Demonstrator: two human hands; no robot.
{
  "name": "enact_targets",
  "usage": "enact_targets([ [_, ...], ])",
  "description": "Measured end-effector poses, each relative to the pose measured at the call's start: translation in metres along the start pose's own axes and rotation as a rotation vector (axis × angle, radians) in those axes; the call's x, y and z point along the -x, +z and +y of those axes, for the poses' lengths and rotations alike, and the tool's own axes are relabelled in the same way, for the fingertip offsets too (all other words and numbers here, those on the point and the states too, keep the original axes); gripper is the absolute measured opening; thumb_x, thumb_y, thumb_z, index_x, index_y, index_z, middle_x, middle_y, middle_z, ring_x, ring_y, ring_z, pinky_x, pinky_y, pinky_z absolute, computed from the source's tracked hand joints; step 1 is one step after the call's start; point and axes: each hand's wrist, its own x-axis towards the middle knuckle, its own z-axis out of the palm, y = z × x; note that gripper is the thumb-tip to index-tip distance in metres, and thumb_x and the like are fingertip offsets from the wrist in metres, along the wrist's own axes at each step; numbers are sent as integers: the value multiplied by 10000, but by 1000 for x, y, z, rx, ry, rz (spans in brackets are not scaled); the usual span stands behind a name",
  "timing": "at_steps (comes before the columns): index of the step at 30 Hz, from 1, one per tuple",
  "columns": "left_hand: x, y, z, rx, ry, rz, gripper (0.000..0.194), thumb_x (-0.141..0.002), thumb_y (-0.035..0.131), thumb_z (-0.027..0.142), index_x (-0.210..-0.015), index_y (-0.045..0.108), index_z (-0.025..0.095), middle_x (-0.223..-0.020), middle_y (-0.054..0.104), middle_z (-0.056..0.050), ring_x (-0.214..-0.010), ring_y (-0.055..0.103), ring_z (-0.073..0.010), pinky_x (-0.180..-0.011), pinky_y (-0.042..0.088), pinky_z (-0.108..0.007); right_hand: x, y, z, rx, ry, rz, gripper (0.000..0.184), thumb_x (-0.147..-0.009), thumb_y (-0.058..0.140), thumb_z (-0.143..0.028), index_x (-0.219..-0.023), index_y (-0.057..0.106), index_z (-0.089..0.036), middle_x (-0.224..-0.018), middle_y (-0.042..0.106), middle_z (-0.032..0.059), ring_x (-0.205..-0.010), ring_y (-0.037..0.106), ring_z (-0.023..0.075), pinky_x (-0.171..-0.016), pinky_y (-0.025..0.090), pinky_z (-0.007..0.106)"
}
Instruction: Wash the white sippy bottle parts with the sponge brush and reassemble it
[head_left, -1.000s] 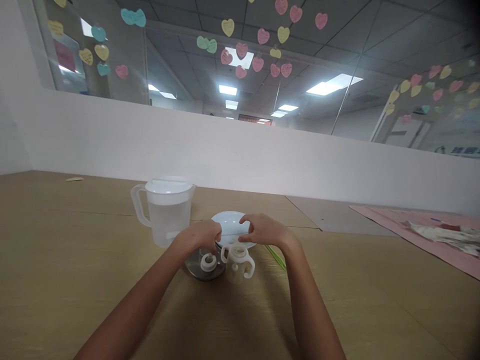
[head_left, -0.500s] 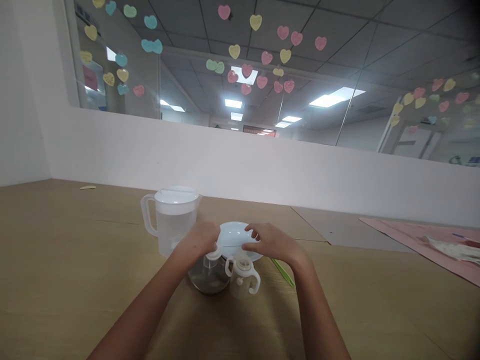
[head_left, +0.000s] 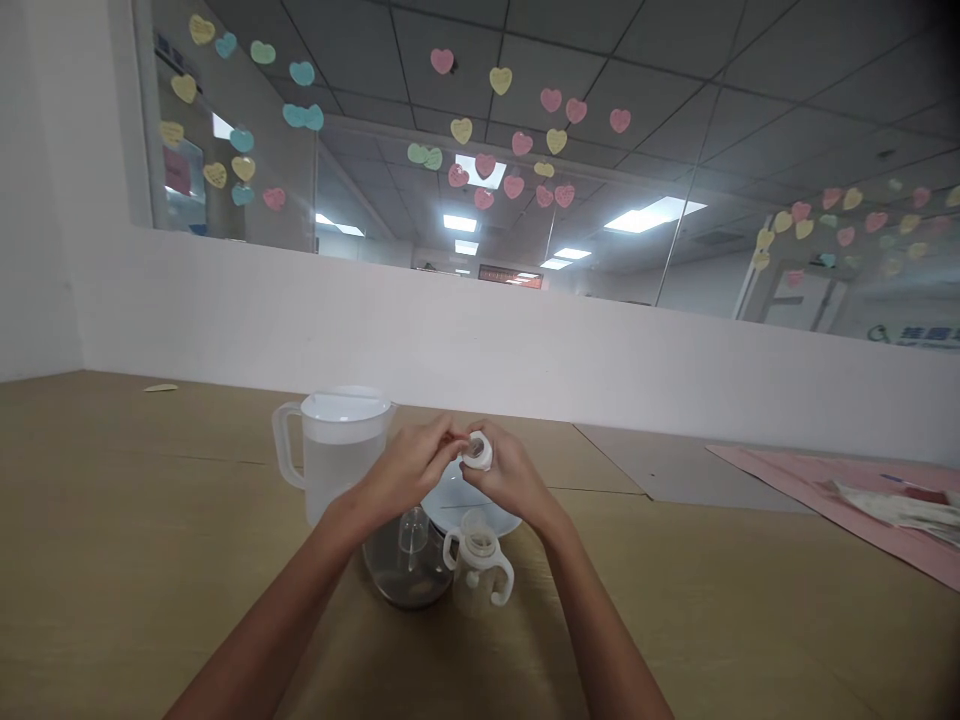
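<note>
My right hand (head_left: 504,470) is closed round a white bottle collar (head_left: 482,458), its opening tilted towards me. At the collar's left edge, the fingertips of my left hand (head_left: 420,455) are pinched together; whatever they hold, if anything, is too small to make out. Both hands are raised over a white bowl (head_left: 450,508). Below my left hand, a clear dome-shaped cap (head_left: 412,530) sits in a metal bowl (head_left: 409,590). Just right of it stands an uncapped clear baby bottle (head_left: 474,590) with two white handles.
A lidded clear pitcher (head_left: 341,455) of water stands behind my left forearm. Far right, a pink cloth (head_left: 765,485) carries a crumpled white item (head_left: 892,508). A white wall (head_left: 450,340) with a window above it bounds the table's back.
My left hand has lifted the white collar up from the metal bowl and moved right. My right hand has moved left and closed round the collar. The green utensil is now out of sight.
</note>
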Motion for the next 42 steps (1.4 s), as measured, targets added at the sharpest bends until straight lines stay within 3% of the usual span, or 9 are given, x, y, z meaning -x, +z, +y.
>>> enact_targets([
  [4,0,-8,-3,333,-30,7,270,-854,391,408,-880,497,161,-870,608,-23,-792,587,-139,-692,510,-263,1,-3,0,-235,54,-32,315,-667,540,-238,-961,442,-184,-763,542,-23,-681,516,123,-612,406,223],
  [7,0,-7,-3,336,-28,-15,283,-858,380,411,-890,502,158,-894,609,-26,-797,589,-138,-688,512,-262,-1,0,3,-232,44,-13,324,-659,545,-230,-962,436,-188,-782,538,-18,-692,516,127,-614,411,225],
  [11,-1,5,5,-177,-40,-80,276,-896,314,350,-979,512,177,-886,647,-52,-780,607,-177,-684,464,-280,-3,6,11,102,-11,127,228,-673,480,-152,-898,490,-186,-883,546,29,-808,510,155,-711,397,252],
  [15,-2,17,11,-585,-89,-193,274,-893,307,284,-1045,490,148,-836,658,-106,-749,623,-231,-642,429,-293,-2,8,17,416,8,120,215,-677,484,-130,-876,532,-194,-911,531,51,-895,482,183,-724,376,257],
  [18,1,19,6,-533,-105,-220,301,-890,307,286,-1134,438,168,-874,657,-97,-774,621,-233,-624,415,-285,-1,8,21,545,82,91,170,-711,534,-257,-861,559,-182,-925,517,68,-898,481,198,-706,378,264],
  [22,6,21,-3,-316,-109,-348,509,-832,428,336,-1295,273,192,-1014,635,-96,-901,598,-220,-676,413,-267,-2,0,25,606,273,69,316,-764,487,-452,-784,591,-155,-886,527,95,-881,504,212,-709,380,285],
  [30,3,36,-10,-205,-138,-461,673,-745,522,407,-1328,257,199,-1100,604,-95,-954,576,-237,-695,408,-276,1,-16,43,511,338,-39,372,-690,580,-460,-902,583,-154,-888,598,69,-842,516,185,-686,350,257],
  [36,3,35,-6,-235,-125,-532,450,-727,518,473,-1042,562,155,-990,632,-91,-877,583,-231,-651,395,-262,1,-19,45,491,358,-70,307,-668,569,-457,-723,578,-155,-684,572,20,-645,479,136,-563,302,229],
  [42,0,38,-3,-184,-31,-576,257,-756,501,372,-831,657,181,-852,659,-35,-758,579,-181,-581,358,-232,4,-35,38,402,359,-62,273,-660,582,-418,-705,596,-149,-672,583,6,-614,480,115,-557,317,216],
])
